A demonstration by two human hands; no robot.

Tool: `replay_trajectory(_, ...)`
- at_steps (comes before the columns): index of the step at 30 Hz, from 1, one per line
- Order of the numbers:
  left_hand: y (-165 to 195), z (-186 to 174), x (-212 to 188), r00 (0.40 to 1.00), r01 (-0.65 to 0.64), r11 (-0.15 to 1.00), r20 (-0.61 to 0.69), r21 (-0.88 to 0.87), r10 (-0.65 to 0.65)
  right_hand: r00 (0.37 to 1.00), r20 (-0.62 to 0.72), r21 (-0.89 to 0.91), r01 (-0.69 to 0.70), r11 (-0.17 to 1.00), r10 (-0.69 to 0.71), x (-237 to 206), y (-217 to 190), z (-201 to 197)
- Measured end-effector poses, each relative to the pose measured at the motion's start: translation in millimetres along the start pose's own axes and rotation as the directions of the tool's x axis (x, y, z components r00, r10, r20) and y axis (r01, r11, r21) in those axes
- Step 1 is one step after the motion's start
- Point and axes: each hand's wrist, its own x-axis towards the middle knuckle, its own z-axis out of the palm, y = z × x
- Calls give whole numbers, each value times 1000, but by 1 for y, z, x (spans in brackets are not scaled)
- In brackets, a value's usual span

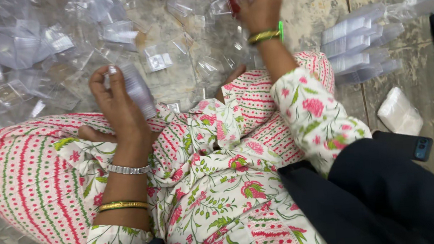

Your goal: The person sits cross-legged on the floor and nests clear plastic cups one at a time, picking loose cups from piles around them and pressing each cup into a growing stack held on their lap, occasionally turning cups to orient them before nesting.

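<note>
Nearest the camera, the left hand (116, 102) is curled around a stack of clear plastic pieces (138, 89), pinching it just above the person's knee. Further out, the right hand (258, 3) is closed around another clear plastic piece with something red in it, blurry though. Loose clear plastic pieces (38, 54) cover the floor (311, 4). Over right, neat stacks of them (359, 46), a white packet (398, 111), and a phone (422, 148).

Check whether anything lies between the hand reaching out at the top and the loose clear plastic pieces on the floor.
Nothing visible does. The right hand is already in among the scattered clear plastic pieces and appears to grip one with a red part, blurred. The left hand holds a stack of clear plastic pieces over the lap.
</note>
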Motion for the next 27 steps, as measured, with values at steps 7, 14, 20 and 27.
replay_trajectory(7,-3,0,-5,997,78,997,-2,-9,-78,913,251,505,160,848,-322,-59,-125,32)
replay_trajectory(14,2,8,-4,995,99,995,-8,2,-99,902,411,206,-233,951,132,-50,-85,44)
replay_trajectory(20,5,10,-1,998,54,997,-9,-47,-54,811,372,322,-570,756,452,-53,-99,48)
replay_trajectory(27,9,8,-3,993,114,992,-9,-48,-115,962,267,455,-181,872,60,-64,-126,48)
